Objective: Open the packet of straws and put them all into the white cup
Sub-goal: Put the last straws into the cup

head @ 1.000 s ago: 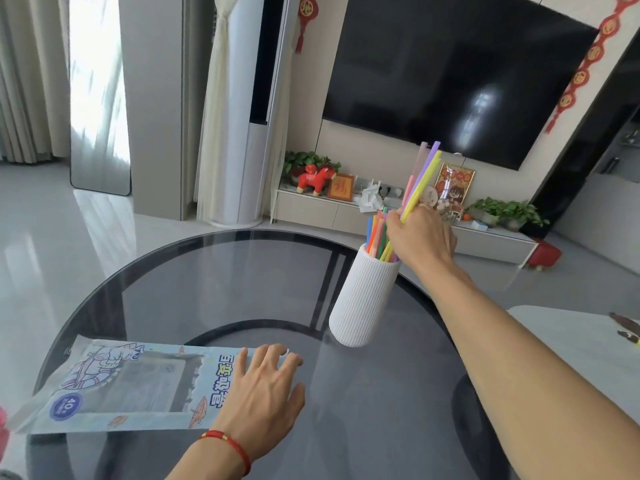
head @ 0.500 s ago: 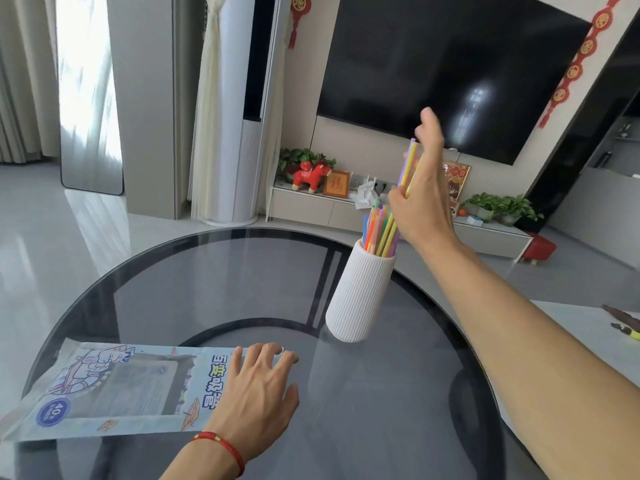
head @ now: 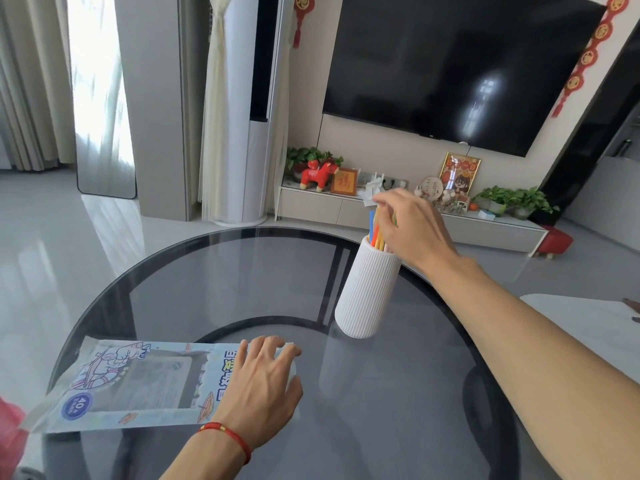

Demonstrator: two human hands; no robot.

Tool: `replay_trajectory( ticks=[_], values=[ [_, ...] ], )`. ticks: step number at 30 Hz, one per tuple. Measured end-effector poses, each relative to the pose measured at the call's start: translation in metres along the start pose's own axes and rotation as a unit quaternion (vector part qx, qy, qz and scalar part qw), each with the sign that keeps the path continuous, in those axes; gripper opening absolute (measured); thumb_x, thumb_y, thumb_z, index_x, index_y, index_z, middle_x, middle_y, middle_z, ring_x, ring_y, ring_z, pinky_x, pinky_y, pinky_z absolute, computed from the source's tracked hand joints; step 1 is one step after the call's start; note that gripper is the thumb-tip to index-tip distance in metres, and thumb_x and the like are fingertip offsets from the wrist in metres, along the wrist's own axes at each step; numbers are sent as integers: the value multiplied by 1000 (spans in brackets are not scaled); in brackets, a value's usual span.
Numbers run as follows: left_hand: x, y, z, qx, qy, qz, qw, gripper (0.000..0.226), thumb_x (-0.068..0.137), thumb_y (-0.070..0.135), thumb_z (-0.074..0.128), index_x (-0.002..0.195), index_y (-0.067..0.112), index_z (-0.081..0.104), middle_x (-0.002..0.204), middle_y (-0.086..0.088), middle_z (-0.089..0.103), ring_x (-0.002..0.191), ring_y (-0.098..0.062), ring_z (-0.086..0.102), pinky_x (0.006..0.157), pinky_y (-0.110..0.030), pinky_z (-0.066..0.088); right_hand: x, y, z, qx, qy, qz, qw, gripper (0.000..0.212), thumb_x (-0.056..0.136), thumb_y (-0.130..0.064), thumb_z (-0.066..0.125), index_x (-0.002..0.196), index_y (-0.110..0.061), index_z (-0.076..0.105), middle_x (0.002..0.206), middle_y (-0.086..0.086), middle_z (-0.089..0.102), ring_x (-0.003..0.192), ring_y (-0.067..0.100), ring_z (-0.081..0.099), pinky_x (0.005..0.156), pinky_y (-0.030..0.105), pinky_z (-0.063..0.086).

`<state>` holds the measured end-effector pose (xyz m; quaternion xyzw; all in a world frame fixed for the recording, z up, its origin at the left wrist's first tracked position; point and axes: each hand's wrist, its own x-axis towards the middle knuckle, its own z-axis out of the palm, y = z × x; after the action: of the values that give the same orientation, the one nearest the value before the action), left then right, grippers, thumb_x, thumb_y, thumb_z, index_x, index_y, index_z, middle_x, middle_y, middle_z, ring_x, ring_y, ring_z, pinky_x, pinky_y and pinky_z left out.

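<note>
A white ribbed cup (head: pixel 367 292) stands upright on the round dark glass table (head: pixel 207 282), right of centre. Coloured straws (head: pixel 374 230) stick out of its mouth. My right hand (head: pixel 412 226) hovers over the cup, its fingers curled around the straws' upper ends and hiding most of them. The flat, pale blue printed straw packet (head: pixel 138 382) lies near the table's front left edge, and it looks empty. My left hand (head: pixel 259 382) lies palm down on the packet's right end with its fingers spread.
A white table (head: pixel 581 323) stands close on the right, beyond the glass table's rim. Something red (head: pixel 8 427) shows at the lower left edge. A low TV cabinet (head: pixel 346 206) with ornaments stands well behind the cup.
The straws in my right hand have slid down into the cup. The hand had been raised with its fingers up and has dropped onto the straw tops. My left hand stays on the packet.
</note>
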<state>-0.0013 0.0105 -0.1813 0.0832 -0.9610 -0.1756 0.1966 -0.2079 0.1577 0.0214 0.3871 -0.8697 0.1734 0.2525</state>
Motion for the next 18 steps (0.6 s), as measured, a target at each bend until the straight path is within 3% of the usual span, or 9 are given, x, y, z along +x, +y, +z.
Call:
replay_trajectory(
  ticks=[2, 4, 6, 7, 9, 10, 12, 15, 18],
  values=[
    [-1, -1, -2, -6, 10, 2, 1000, 33, 90, 36, 53, 121, 27, 56, 127, 2, 55, 118, -23, 45, 106, -41, 35, -13, 0, 5, -23, -31, -31, 999, 37, 104, -10, 49, 138, -5, 64, 140, 11, 63, 128, 31, 60, 108, 45, 48],
    [-4, -2, -6, -3, 11, -1, 1000, 33, 89, 34, 56, 121, 26, 57, 125, 1, 56, 117, -24, 46, 104, -40, 36, -16, -2, 2, -63, -43, -51, 996, 45, 102, -9, 52, 146, -3, 57, 154, 14, 54, 147, 32, 46, 123, 46, 31],
    [-7, -6, -10, 0, 10, -11, 1000, 34, 88, 32, 58, 121, 25, 58, 124, 0, 57, 116, -25, 47, 103, -40, 37, -18, -13, -7, -80, 13, -83, 993, 44, 97, -6, 58, 140, -1, 61, 152, 17, 57, 148, 35, 46, 127, 51, 28],
    [-8, -9, -13, -1, 12, -19, 1000, 34, 86, 31, 59, 119, 24, 59, 122, 0, 58, 115, -25, 48, 102, -40, 38, -22, -23, -9, -63, 62, -115, 989, 36, 93, -4, 60, 128, 0, 68, 137, 19, 67, 136, 37, 56, 119, 51, 39],
    [-11, -14, -19, 1, 17, -39, 999, 31, 85, 29, 61, 116, 23, 60, 119, -1, 59, 113, -26, 49, 100, -38, 39, -41, -48, -5, -1, 100, -156, 983, 20, 89, -9, 56, 101, -6, 72, 99, 11, 74, 96, 31, 67, 86, 45, 55],
    [-13, -17, -22, 6, 16, -49, 999, 29, 86, 29, 60, 115, 23, 60, 119, 0, 59, 113, -25, 49, 100, -37, 39, -53, -61, 2, 25, 59, -162, 985, 20, 90, -17, 52, 96, -11, 70, 90, 5, 73, 84, 27, 66, 74, 42, 56],
    [-18, -21, -29, 22, 12, -61, 998, 27, 88, 31, 59, 113, 22, 60, 118, 0, 58, 112, -24, 48, 100, -34, 38, -77, -79, 27, 40, -105, -122, 986, 26, 93, -29, 47, 99, -20, 70, 94, -2, 73, 83, 22, 67, 72, 40, 59],
    [-30, -20, -38, 46, 15, -71, 996, 21, 83, 21, 63, 102, 13, 64, 108, -7, 60, 107, -30, 50, 93, -37, 44, -102, -87, 76, 77, -280, -25, 956, 36, 101, -35, 49, 131, -30, 69, 137, -4, 68, 124, 25, 64, 100, 43, 54],
    [-52, -16, -44, 115, 33, -111, 987, 22, 73, 20, 66, 92, 10, 60, 94, -12, 57, 92, -35, 52, 79, -44, 49, -118, -100, 112, 145, -376, 57, 914, 55, 107, -45, 46, 161, -37, 40, 174, -5, 31, 158, 23, 30, 124, 48, 27]
  ],
)
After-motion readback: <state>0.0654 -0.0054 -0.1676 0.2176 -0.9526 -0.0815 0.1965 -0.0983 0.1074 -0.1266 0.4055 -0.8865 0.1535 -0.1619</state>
